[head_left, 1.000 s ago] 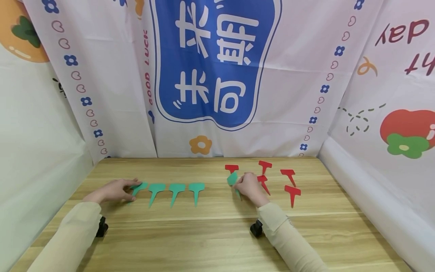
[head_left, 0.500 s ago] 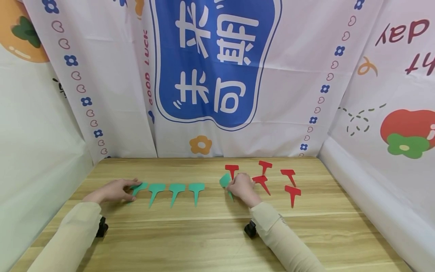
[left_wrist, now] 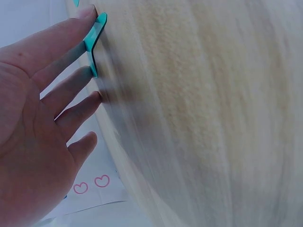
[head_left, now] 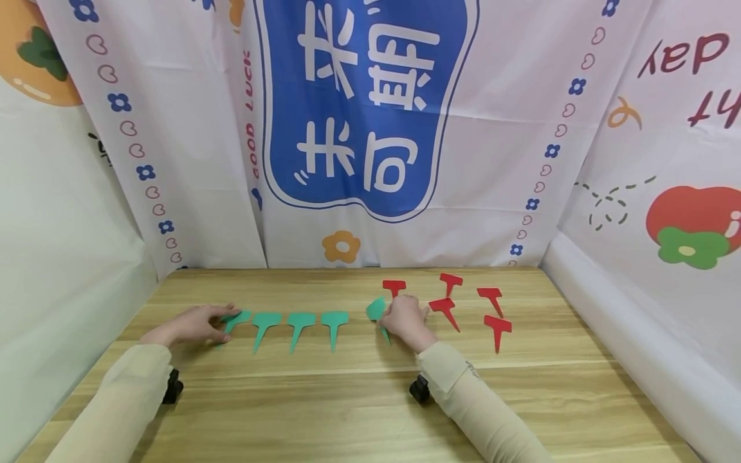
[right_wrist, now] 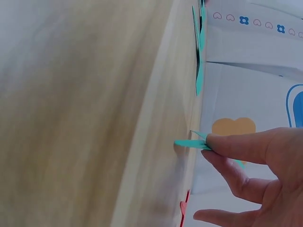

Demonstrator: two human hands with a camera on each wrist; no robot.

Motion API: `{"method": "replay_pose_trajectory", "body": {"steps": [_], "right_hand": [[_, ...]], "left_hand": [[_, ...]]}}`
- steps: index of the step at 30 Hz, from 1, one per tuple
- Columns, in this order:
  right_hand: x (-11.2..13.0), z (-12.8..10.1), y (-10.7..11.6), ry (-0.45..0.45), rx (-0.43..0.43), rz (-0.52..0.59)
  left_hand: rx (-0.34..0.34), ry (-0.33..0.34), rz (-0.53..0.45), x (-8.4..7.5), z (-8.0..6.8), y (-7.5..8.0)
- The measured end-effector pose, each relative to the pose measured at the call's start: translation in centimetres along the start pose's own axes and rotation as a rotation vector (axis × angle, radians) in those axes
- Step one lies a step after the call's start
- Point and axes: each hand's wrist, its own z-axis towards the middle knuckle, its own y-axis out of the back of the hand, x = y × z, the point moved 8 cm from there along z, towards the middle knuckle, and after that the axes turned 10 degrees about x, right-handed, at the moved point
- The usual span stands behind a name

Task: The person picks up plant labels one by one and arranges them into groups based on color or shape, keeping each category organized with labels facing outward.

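Between thumb and index finger, the right hand (head_left: 403,319) pinches a green T-shaped plant label (head_left: 376,309), tilted off the table in the right wrist view, where its thin tip (right_wrist: 185,143) points down. The left hand (head_left: 195,323) has its fingers extended and touches the leftmost green plant label (head_left: 238,317), partly covered by the fingers. To its right lie three more green labels in a row: one (head_left: 267,321), another (head_left: 301,320) and a third (head_left: 334,319). Several red plant labels (head_left: 498,326) lie loosely on the right, one (head_left: 394,287) partly hidden behind the right hand.
The wooden table (head_left: 312,411) ends at a white printed cloth (head_left: 498,161) hung behind it. More cloth stands on both sides. A small black wrist device (head_left: 173,386) sits under the left sleeve, another (head_left: 419,389) under the right.
My right hand has moved left with the green plant label, uncovering more of a red label and leaving the loose red ones behind. The left hand has stayed in place.
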Motion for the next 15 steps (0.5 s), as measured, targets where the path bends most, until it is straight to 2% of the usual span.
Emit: {"method": "replay_pose_trajectory", "body": {"steps": [9, 15], "right_hand": [[1.0, -0.4, 0.0, -0.017, -0.010, -0.038], [1.4, -0.4, -0.4, -0.033, -0.027, -0.123]], "left_hand": [[0.002, 0.001, -0.006, 0.0, -0.1, 0.1], [0.000, 0.002, 0.002, -0.1, -0.2, 0.2]]}}
